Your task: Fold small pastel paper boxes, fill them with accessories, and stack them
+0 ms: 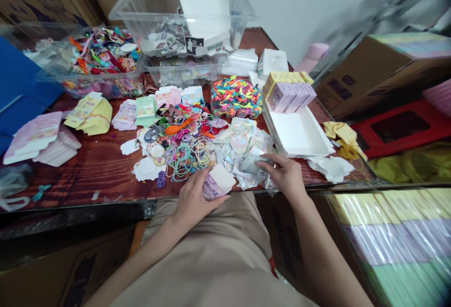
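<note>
My left hand (193, 199) is wrapped round a small purple box (215, 186) at the table's front edge; its white flaps stand open toward the right. To the right, my right hand (284, 172) has its fingers pinched over a heap of clear printed packets (243, 140), at a pale packet (255, 157) partly hidden by the fingers. Left of that heap, beyond my left hand, lies a tangled pile of hair ties and coloured trinkets (186, 142). White cards (146, 168) lie along the pile's left side.
A white tray (299, 133) holds upright purple and yellow boxes (291, 93) on the right. Behind the pile stand a tub of bright small pieces (236, 98) and clear plastic bins (183, 23). Flattened purple boxes (42, 133) and yellow ones (93, 114) lie left.
</note>
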The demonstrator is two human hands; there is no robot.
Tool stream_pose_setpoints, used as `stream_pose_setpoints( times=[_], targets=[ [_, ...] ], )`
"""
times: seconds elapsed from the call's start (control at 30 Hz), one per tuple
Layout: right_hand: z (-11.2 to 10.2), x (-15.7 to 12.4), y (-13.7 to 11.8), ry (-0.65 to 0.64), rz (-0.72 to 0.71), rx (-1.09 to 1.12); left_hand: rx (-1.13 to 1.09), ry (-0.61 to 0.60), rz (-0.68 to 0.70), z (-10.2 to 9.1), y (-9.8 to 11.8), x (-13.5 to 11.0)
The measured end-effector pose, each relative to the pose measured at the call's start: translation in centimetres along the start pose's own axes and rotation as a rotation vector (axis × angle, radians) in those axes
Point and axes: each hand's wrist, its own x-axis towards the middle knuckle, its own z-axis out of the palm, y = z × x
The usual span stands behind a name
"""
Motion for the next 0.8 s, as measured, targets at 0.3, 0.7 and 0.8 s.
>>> stream_pose_setpoints(
  times=[0.3, 0.7, 0.8],
  targets=[
    [0.0, 1.4, -1.3, -0.137, 0.001, 0.314, 0.027, -0.008, 0.029, 0.0, 0.2, -0.1],
    [2.1, 2.2, -3.1, -0.128, -0.025, 0.451, 0.03, -0.023, 0.007, 0.1, -0.1, -0.7],
    [1.5, 1.6, -4.6, -0.132, 0.033, 0.658, 0.06, -0.007, -0.025, 0.0, -0.2, -0.7]
  ],
)
